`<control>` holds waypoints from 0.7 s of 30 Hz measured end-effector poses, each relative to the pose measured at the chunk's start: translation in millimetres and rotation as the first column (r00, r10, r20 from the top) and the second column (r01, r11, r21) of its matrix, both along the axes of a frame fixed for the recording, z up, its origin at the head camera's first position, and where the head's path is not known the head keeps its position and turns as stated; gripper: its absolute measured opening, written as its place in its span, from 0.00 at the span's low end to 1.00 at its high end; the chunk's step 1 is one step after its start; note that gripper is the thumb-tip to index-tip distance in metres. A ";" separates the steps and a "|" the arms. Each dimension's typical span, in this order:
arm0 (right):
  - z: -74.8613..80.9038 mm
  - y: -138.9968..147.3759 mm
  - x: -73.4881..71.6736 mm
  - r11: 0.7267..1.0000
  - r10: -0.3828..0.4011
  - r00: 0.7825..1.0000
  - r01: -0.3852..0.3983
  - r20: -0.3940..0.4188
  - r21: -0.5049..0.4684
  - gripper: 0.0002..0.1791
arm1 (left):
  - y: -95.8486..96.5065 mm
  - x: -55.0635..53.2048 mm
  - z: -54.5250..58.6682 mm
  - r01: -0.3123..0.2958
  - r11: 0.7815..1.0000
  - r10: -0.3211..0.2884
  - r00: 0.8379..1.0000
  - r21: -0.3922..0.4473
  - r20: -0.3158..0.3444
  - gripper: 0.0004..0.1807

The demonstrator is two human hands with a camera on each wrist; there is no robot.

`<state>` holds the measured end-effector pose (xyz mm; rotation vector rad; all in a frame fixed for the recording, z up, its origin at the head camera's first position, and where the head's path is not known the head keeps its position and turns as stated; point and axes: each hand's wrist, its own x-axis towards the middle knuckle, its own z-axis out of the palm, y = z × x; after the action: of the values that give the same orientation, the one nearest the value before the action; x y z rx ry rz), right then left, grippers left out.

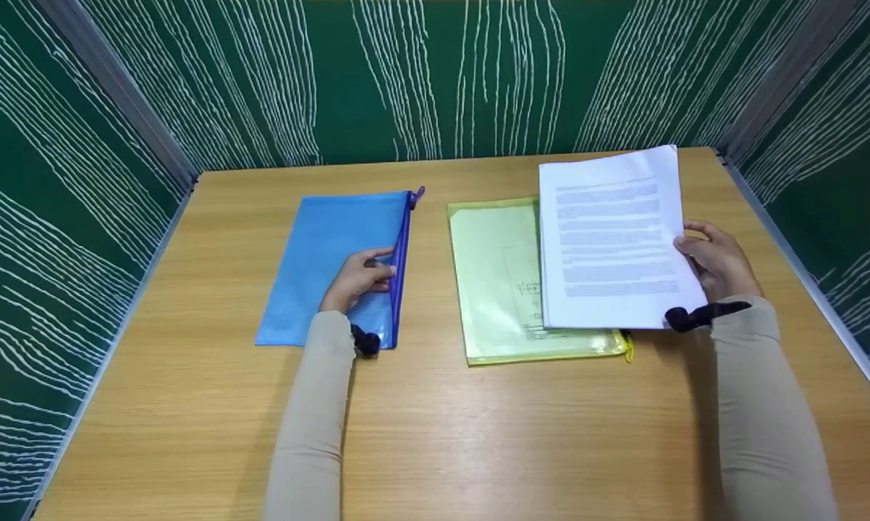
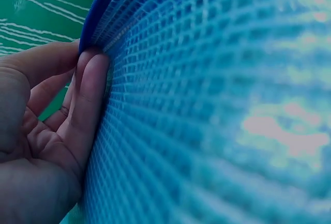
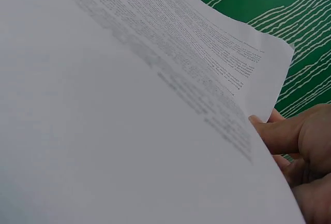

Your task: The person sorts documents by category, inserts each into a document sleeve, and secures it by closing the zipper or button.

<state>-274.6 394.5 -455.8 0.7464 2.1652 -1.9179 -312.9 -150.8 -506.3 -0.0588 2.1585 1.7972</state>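
A blue mesh zip pouch lies on the left of the table, its purple zipper edge facing right and slightly raised. My left hand pinches that edge near its middle; in the left wrist view the thumb and fingers of the left hand sit at the dark blue rim. My right hand holds a stack of printed sheets by the right edge, thumb on top. In the right wrist view the paper bends and fills most of the picture. The stack overlaps a yellow zip pouch.
The yellow pouch lies flat, its zipper pull at the lower right corner and faint print showing through. Green walls with white lines enclose the wooden table at the back and sides.
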 end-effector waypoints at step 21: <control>-1.9 -45.7 -8.6 0.970 0.197 0.975 -0.208 -0.101 -0.123 0.14 | 29.1 -0.5 -5.0 -0.115 0.949 0.091 0.991 0.295 0.094 0.27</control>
<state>-283.2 348.8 -457.7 0.4077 2.0462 -1.9962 -313.4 -121.7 -511.3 -0.1708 1.8369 2.1242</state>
